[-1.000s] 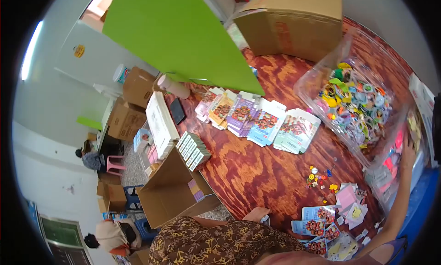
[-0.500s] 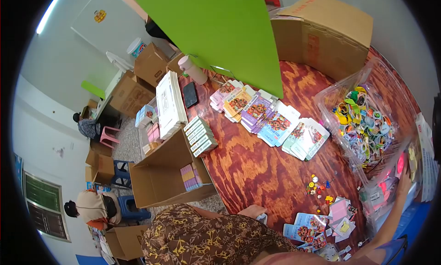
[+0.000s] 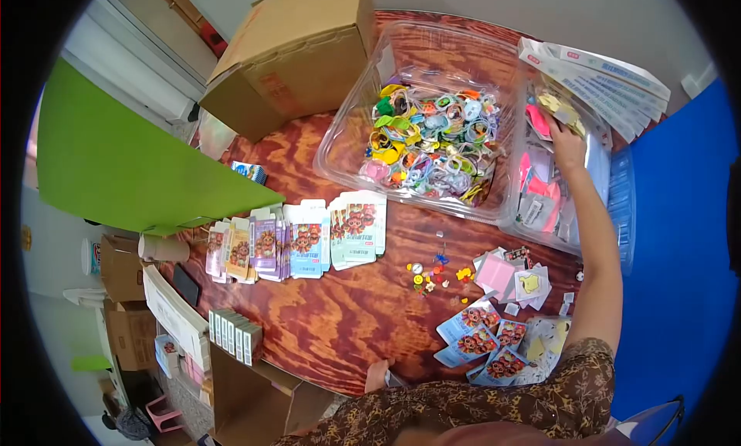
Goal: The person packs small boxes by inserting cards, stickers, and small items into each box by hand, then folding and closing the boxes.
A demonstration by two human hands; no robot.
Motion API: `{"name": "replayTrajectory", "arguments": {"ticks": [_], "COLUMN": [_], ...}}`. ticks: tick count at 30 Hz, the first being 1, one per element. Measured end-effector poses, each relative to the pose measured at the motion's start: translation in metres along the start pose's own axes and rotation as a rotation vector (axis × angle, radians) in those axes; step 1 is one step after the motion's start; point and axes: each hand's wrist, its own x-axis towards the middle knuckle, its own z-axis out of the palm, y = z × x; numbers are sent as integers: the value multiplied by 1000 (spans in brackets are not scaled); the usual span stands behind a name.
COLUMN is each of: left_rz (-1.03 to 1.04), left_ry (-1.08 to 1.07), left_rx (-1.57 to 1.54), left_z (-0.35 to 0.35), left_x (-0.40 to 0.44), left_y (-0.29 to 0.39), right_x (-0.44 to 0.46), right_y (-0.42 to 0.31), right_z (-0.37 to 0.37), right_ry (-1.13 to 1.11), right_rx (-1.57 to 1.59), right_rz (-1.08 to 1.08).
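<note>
My right hand (image 3: 569, 146) reaches into a clear plastic tray (image 3: 505, 228). Its fingers are among bright pink pieces (image 3: 538, 123) and pale yellow pieces (image 3: 557, 106), and the fingertips are hidden, so I cannot tell whether they grip one. At the table's near edge, my left hand (image 3: 377, 375) is closed around a small pale thing (image 3: 395, 379), partly covered by my clothing. Near it lie blue printed cards (image 3: 472, 342), pink and white cards (image 3: 496, 274) and several tiny coloured charms (image 3: 436, 278).
A large clear bin (image 3: 340, 156) holds colourful bands. Flat printed boxes (image 3: 309, 241) lie in overlapping stacks by a green panel (image 3: 139, 168). A cardboard box (image 3: 301, 60) stands behind, white printed strips (image 3: 602, 83) at right. An open carton (image 3: 247, 400) adjoins the table's left edge.
The view has turned right and toward the table, bringing the bin and tray nearer the middle. My right hand remains at the pink and yellow pieces; my left stays by the near edge.
</note>
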Motion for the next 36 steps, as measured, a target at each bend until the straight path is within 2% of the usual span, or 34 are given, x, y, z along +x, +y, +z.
{"name": "replayTrajectory", "arguments": {"ticks": [1,4,7,10,13,16,21,23,32,33,36], "left_rz": [-1,-5,-15,-18,-25,-21,-40,-47,-74,-67,156], "left_ry": [-13,-48,-61,-66,-62,-56,-55,-48,29,47,128], "left_rx": [0,3,0,-15,-26,-36,-50,-58,-117,-115,-11], "left_z": [-2,-5,-7,-7,-5,1,7,8,10,9,-5], "left_x": [0,4,5,7,6,8,2,2,1,-1,-12], "left_y": [0,-2,-3,-4,-5,-5,0,1,7,11,49], "right_x": [3,9,16,20,21,23,30,26,-15,-23,-47], "right_y": [-5,3,15,29,39,38,44,36,45,43,31], "right_z": [-2,36,45,33,20,5,-28,-62,-119,-128,-168], "right_ry": [-62,293,240,345,206,213,53,38,44,110,24], "right_rx": [27,-68,68,85,178,192,243,294,510,535,631], "right_rz": [51,-96,-110,-204,-225,-228,-224,-205,-238,-273,-201]}}
